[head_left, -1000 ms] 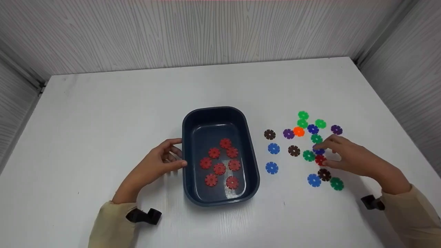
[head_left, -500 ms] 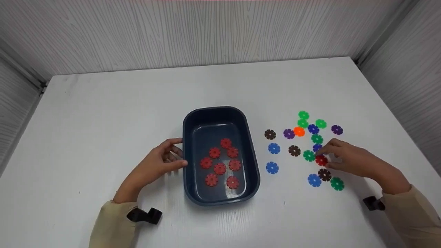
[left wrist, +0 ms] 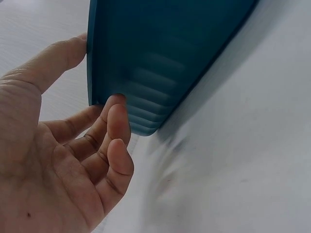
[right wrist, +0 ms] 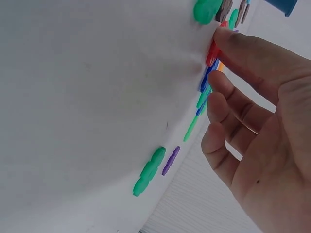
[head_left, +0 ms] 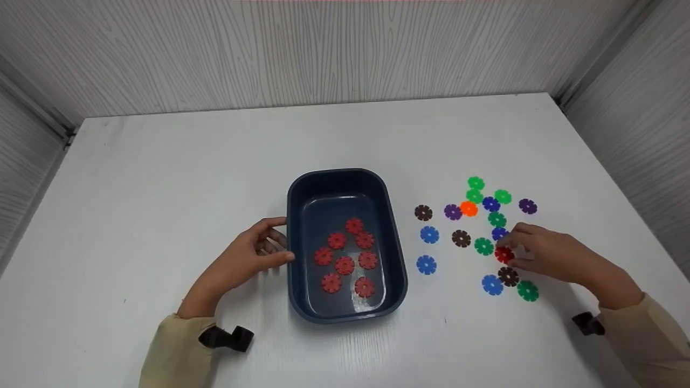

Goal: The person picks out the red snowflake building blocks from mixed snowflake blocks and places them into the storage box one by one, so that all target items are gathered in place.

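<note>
Several red notched plastic discs (head_left: 345,265) lie flat in a dark blue rectangular bin (head_left: 399,269). My left hand (head_left: 249,250) is at the bin's left side, thumb and index fingertips touching the rim and the other fingers loosely bent by the outer wall (left wrist: 146,63). On the table to the right, my right hand (head_left: 555,253) pinches a red notched disc (head_left: 504,255) between thumb and index finger. In the right wrist view this red disc (right wrist: 212,53) is low at the table surface, with the other fingers curled beside it.
Around the right hand lie several more notched discs: blue (head_left: 426,264), brown (head_left: 461,238), green (head_left: 528,291), orange (head_left: 468,208) and purple (head_left: 528,206). Some touch or overlap. All are on a white table (head_left: 161,178) with a pale wood-grain panel (head_left: 323,54) behind.
My right thumb and index finger have drawn closer together around the red disc, moving slightly toward the near edge. The left hand and bin stay put.
</note>
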Tool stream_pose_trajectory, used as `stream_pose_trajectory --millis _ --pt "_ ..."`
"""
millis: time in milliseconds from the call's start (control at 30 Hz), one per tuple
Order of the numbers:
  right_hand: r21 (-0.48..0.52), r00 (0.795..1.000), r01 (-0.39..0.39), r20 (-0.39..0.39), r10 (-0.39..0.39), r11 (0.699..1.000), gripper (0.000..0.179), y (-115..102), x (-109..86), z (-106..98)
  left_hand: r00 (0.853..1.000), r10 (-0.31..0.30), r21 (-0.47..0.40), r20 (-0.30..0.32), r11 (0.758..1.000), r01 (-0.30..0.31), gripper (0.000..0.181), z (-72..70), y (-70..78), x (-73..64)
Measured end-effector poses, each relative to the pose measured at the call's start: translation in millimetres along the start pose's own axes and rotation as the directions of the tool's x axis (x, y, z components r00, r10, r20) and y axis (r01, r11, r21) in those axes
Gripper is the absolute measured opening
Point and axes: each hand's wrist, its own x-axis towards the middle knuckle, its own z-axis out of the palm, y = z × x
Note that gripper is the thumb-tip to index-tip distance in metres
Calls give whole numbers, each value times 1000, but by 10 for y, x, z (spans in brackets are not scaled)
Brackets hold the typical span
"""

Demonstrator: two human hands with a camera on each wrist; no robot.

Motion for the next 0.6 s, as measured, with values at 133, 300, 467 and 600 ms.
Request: stream_pose_trajectory --millis 133,300,467,600 --pt "-15 999 -38 14 38 999 32 -42 19 -1 1000 5 3 3 1000 -5 68 -4 0 2" --pt "-27 999 -41 6 42 999 31 -53 27 4 1000 9 4 3 1000 -9 67 7 -1 4" --pt "-16 998 -65 -29 64 998 32 -75 39 -59 1000 10 6 6 1000 -10 67 5 -3 5" --pt "21 994 -86 -61 87 996 32 -157 95 -140 1000 10 8 3 1000 -10 67 -3 -7 3"
